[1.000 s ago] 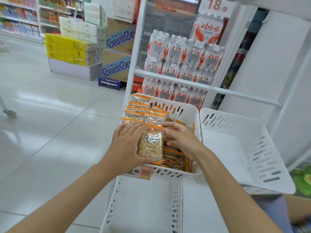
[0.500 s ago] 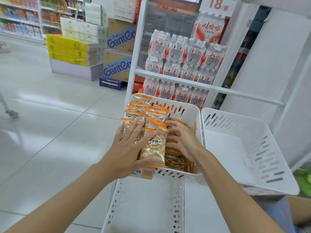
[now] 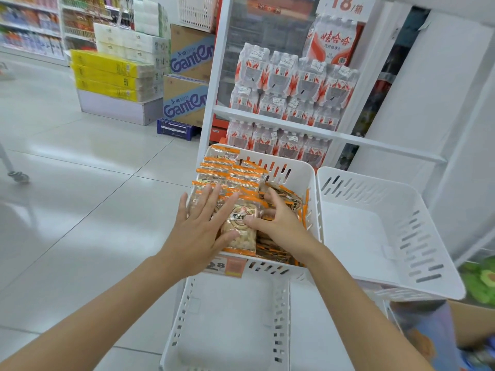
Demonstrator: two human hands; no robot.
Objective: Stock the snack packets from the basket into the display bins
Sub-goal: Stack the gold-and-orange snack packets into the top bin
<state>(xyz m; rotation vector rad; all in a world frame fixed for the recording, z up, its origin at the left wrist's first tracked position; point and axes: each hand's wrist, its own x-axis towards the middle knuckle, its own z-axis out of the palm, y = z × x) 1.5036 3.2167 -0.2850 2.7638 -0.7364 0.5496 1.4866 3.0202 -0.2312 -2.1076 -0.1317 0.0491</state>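
Under the flat, spread left hand, snack packets stand pressed back in the display bin, probably to tighten the row; beside it the right hand pinches the front packet by its edge, steadying it upright.

Bin matt white plastic; packets glossy film, probably plastic.

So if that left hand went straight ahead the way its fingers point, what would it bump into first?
Probably the upright orange-topped packets just past the left hand, inside the white bin; depth is hard to judge.
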